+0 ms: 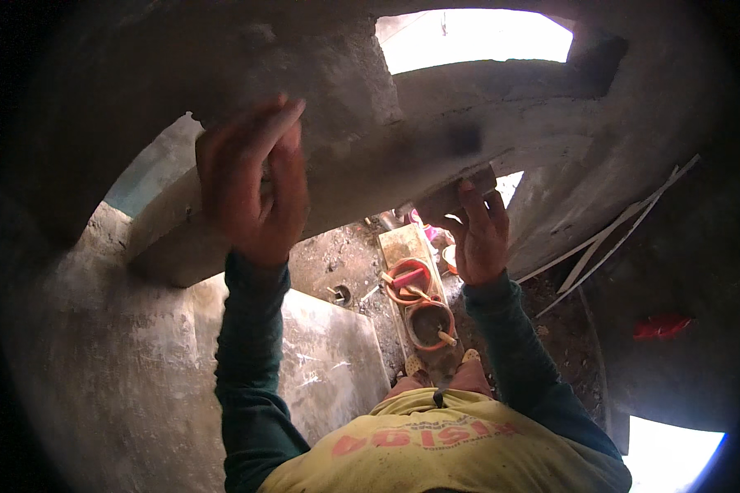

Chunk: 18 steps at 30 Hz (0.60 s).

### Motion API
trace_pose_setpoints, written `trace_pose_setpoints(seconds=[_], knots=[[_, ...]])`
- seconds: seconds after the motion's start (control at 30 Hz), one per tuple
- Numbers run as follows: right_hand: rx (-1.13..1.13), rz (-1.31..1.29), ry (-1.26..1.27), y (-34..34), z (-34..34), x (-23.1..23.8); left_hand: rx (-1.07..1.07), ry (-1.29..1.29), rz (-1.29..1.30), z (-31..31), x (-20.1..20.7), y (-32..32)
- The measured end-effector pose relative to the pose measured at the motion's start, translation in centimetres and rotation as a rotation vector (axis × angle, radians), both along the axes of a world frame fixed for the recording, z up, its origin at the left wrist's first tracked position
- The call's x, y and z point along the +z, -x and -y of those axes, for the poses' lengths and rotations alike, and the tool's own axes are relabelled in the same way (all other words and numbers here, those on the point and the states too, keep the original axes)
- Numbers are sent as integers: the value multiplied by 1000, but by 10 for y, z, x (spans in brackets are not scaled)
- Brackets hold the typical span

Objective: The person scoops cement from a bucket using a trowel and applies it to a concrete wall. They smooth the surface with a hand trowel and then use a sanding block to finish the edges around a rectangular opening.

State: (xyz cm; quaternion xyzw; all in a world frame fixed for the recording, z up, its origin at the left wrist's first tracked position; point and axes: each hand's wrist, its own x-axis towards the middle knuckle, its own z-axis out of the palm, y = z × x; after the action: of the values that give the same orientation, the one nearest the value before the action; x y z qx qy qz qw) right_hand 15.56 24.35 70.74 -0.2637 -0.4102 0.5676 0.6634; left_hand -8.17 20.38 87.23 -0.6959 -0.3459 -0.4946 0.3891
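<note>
Your right hand [481, 238] has one flat piece [446, 199] gripped at its eleven o'clock, three o'clock from your left hand [255, 185]; that one's half-curled, can't tell if it's empty. Two orange-rimmed buckets [451, 317], left's four o'clock.

The beam [345, 193] looked like trowelled cement, matt and mostly smooth, while the left wall [131, 361] had a blotchy, dull plaster finish. Below, the floor [325, 259] was rough and gritty, the plank [400, 245] looked like worn wood, and the near bucket [450, 316] seemed plastic. The shirt [485, 460] was matt cloth.
</note>
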Motion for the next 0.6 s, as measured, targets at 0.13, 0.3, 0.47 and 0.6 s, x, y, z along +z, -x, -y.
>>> trace_pose_setpoints(seconds=[0.13,0.3,0.47,0.6], knots=[[-91,-148,45,32,-10,22,-4,-198,-200,-52,54,-5],[-152,-157,49,45,-24,40,199,-277,-273,-80,72,-8],[-131,-205,-26,51,-24,45,225,-319,-216,-85,66,-9],[-175,-166,15,59,-30,47,210,-436,-277,-93,70,-8]])
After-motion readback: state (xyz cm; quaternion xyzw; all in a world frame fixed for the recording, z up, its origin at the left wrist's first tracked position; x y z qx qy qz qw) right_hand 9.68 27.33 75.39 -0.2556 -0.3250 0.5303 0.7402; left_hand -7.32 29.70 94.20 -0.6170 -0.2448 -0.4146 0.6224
